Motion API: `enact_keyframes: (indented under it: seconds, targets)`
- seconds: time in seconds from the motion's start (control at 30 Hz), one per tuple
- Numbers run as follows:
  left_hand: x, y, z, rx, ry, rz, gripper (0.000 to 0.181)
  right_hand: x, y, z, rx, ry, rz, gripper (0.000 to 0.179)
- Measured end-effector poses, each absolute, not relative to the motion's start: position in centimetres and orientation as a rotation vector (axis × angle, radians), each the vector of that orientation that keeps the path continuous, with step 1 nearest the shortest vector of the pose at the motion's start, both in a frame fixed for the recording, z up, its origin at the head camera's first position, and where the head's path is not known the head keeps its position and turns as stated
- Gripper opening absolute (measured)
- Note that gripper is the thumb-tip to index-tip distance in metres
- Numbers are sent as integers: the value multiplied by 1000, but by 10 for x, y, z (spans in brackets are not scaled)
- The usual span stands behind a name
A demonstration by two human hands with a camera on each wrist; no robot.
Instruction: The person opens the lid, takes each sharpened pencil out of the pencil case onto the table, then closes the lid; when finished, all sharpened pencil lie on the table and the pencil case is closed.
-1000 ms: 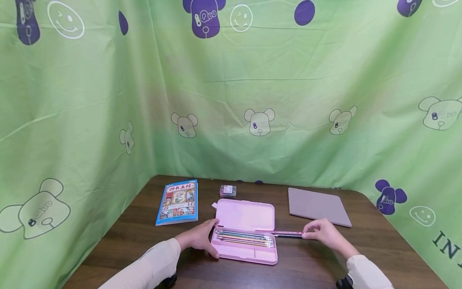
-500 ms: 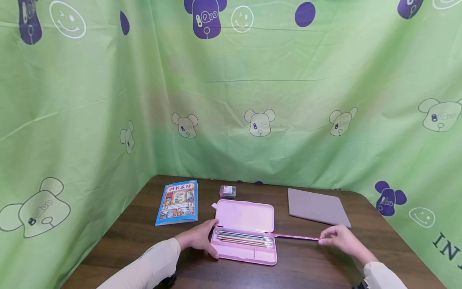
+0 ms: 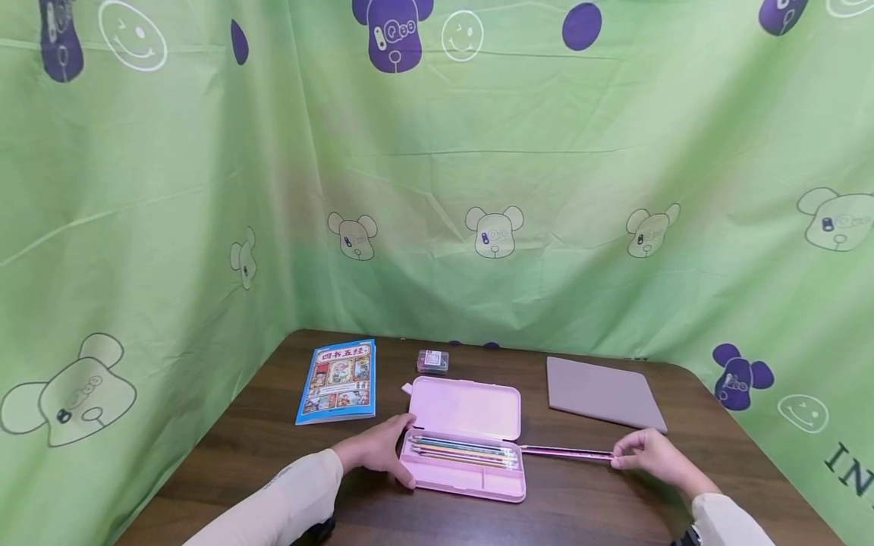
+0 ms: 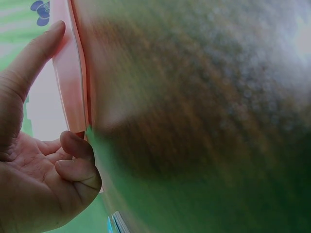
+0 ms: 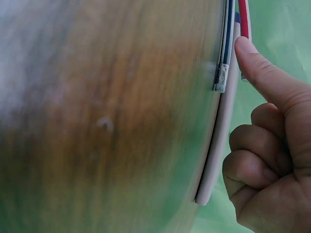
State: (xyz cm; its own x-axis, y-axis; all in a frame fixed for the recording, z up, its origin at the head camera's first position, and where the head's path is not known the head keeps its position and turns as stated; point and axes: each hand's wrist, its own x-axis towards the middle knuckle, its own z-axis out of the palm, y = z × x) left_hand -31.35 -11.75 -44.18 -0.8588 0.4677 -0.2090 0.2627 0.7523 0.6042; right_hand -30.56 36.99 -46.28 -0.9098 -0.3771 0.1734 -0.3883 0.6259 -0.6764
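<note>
A pink pencil case (image 3: 447, 476) lies open on the table, its lid (image 3: 466, 406) folded back. Several pencils (image 3: 464, 450) fill its long compartment. My left hand (image 3: 377, 449) grips the case's left end, thumb at the near corner and fingers at the far one; the left wrist view shows the thumb on the pink side wall (image 4: 70, 82). To the right of the case, my right hand (image 3: 649, 456) pinches the end of a red-pink pencil (image 5: 244, 17). A dark pencil (image 5: 224, 43) lies alongside it, its metal ferrule end free of the fingers.
A blue-bordered book (image 3: 337, 381) lies at the back left. A small clear box (image 3: 433, 362) with a white label sits behind the lid. At the back right is a flat grey-mauve slab (image 3: 604, 392), close to my right hand. Green printed cloth (image 3: 546, 303) hangs around the table.
My right hand has slid to the right and slightly nearer, drawing the red-pink pencil away from the case and alongside the dark one. My left hand stays on the case.
</note>
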Motion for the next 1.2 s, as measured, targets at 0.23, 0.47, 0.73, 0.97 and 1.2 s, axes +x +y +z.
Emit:
enact_keyframes:
  seconds: [0.23,0.47,0.73,0.97,1.2]
  targets:
    - [-314,-118,-441,561,2602,826,102,-307,363,-459,591,-2859,1094,17]
    - [-314,-119,-443,546,2597,828,103,-307,358,-460,426,-2870,1022,20]
    - [-313,-118,-443,546,2601,828,103,-310,351,-461,484,-2826,1033,23]
    - [-313,-117,-442,546,2612,817,103,-313,337,-453,523,-2829,1112,28]
    - [-313,-116,-442,554,2618,807,104,-319,324,-446,577,-2831,1196,29]
